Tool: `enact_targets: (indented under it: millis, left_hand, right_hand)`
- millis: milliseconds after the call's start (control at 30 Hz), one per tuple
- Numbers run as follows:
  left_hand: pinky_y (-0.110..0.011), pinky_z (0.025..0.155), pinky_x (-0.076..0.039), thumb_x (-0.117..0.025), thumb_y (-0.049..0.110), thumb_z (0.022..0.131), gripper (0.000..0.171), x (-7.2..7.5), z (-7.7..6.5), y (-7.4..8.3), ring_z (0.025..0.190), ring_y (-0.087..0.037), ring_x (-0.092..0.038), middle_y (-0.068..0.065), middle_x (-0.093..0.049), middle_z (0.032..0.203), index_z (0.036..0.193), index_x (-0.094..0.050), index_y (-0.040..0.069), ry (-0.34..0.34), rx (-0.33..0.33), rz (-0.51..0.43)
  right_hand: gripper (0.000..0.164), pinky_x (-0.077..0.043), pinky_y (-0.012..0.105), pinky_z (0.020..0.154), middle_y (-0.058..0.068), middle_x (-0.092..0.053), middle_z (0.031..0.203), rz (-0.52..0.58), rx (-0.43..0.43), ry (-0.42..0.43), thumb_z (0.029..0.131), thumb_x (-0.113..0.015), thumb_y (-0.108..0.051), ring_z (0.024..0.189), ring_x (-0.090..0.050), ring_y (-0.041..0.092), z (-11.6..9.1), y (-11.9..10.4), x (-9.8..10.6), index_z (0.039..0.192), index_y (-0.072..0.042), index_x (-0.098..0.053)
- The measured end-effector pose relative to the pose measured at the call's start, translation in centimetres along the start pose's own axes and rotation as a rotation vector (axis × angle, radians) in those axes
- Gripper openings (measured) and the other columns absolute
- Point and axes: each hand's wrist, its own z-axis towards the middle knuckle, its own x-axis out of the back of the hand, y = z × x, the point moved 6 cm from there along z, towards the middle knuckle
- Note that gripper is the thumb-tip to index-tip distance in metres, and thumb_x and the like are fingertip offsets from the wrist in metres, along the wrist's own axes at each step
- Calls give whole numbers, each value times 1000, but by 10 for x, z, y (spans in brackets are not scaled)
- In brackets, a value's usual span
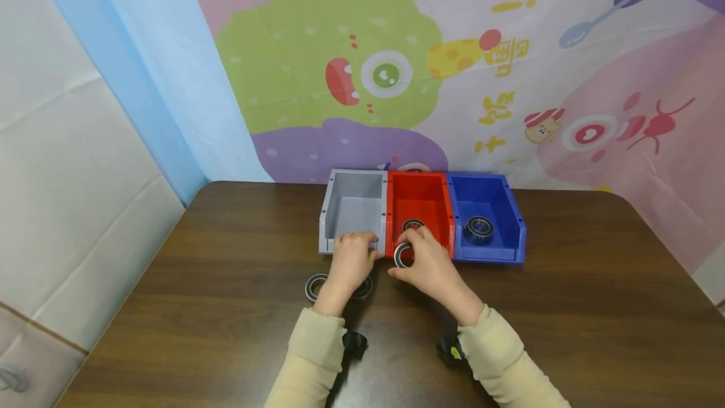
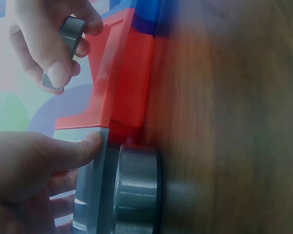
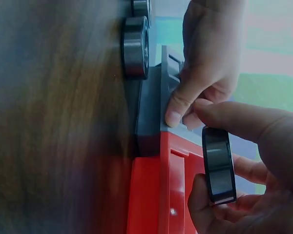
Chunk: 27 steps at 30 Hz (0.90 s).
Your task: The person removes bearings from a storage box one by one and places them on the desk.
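My right hand [image 1: 435, 271] pinches a ball bearing [image 3: 219, 165] by its outer rim, just above the front of the red bin [image 1: 420, 189]. Another bearing [image 1: 413, 225] lies inside that bin, partly behind the fingers. At the front wall of the grey bin [image 1: 355, 189], my left hand [image 1: 352, 260] grips the edge. Its thumb lies on the outside of the rim, and the fingers curl over behind it, as the right wrist view shows. Two bearings [image 1: 315, 285] [image 3: 136, 48] rest on the table before the grey bin, one partly hidden by the left wrist.
The blue bin [image 1: 512, 213] on the right holds a bearing [image 1: 479, 229]. All three bins stand side by side at the back of the brown table [image 1: 595, 294], against a cartoon-printed cloth [image 1: 317, 36]. Dark wrist devices [image 1: 354, 344] sit below both sleeves.
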Motion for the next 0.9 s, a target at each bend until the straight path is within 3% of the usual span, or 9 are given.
enact_targets:
  millis: [500,900]
  left_hand:
    - [-45,85,-40,-72,21,75,23,-1,1,1,85,-26,-61,-6,-69,92,95,-67,10,-3,-5,-5]
    - [-44,84,-41,-72,22,75,24,-1,1,-1,85,-27,-61,-6,-69,94,95,-68,10,1,-9,-4]
  right_hand:
    - [48,-47,30,67,4,-52,88,-47,63,-86,60,-83,-28,73,-52,18,-12,-7,-16,96,-10,-57]
    - [47,-47,39,71,4,-51,89,-113,114,-181,60,-83,-29,78,-54,20,-16,-9,-33,95,-9,-58]
